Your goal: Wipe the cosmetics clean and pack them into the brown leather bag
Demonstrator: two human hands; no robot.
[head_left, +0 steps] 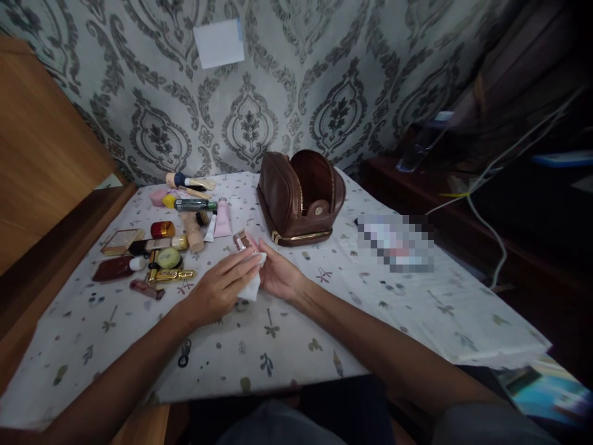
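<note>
Both hands meet over the middle of the table. My left hand (225, 287) is closed on a white tissue (251, 289), its fingers pressing it against the near side of a small pink palette (244, 240). My right hand (281, 272) grips that palette from the right; its fingertips are partly hidden behind the tissue and the left fingers. Just beyond stands a brown cosmetic bag (282, 191), its top unzipped and gaping. Left of the hands lie a pink tube (223, 217), a foundation bottle (193, 233) and a gold lipstick tube (173, 275).
More cosmetics spread to the left, including a dark red bottle (113, 269), a green round compact (168, 258) and a red-gold jar (162, 230). A blurred-out flat object (396, 242) lies on the right. A wooden panel (50, 148) borders the left side; white cables (498, 247) hang at right.
</note>
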